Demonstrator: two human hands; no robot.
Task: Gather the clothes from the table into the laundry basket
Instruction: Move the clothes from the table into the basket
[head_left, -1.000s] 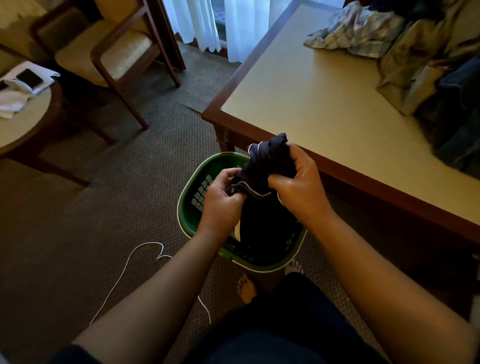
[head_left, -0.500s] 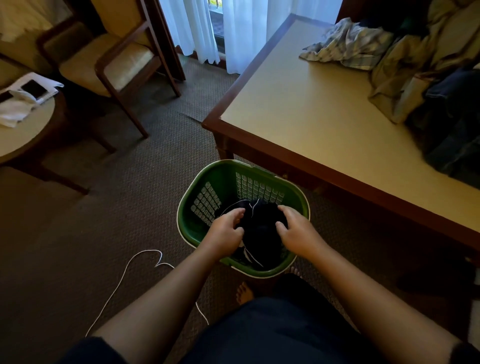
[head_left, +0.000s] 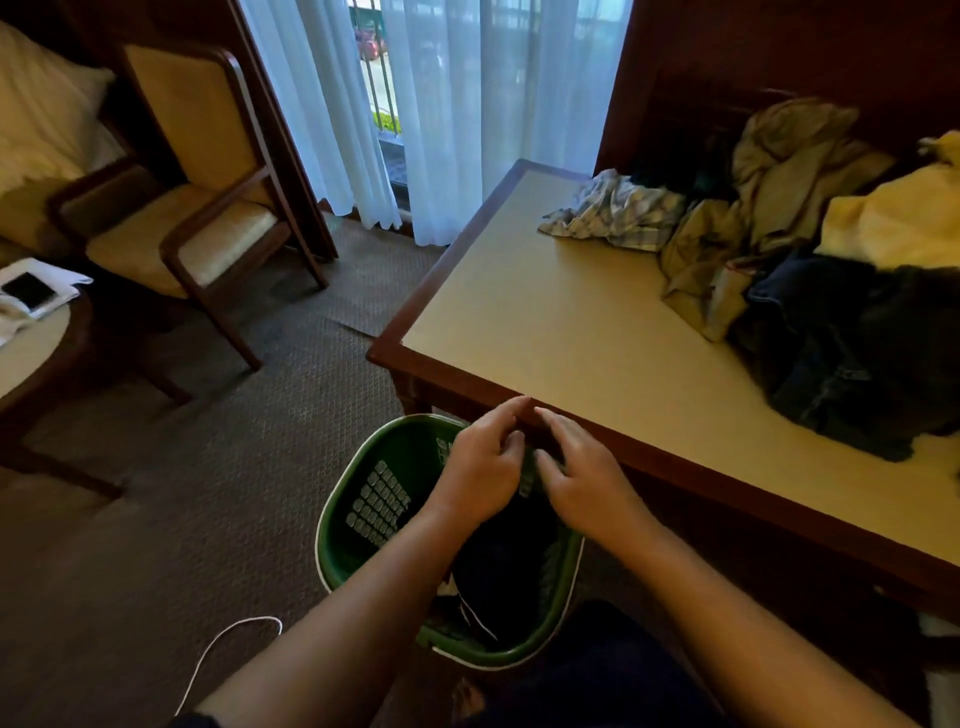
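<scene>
two empty hands hover over the green laundry basket (head_left: 337, 519): left hand (head_left: 480, 473) and right hand (head_left: 582, 478) side by side, fingers loosely bent, holding nothing. a dark garment (head_left: 514, 566) lies inside the basket. beyond, on the table (head_left: 545, 322), a plaid shirt (head_left: 613, 213), olive clothes (head_left: 711, 270) and dark clothes (head_left: 831, 353) sit heaped at its far right.

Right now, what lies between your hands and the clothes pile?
Only bare tabletop, in the head view, separates the left hand and right hand from the clothes pile.
</scene>
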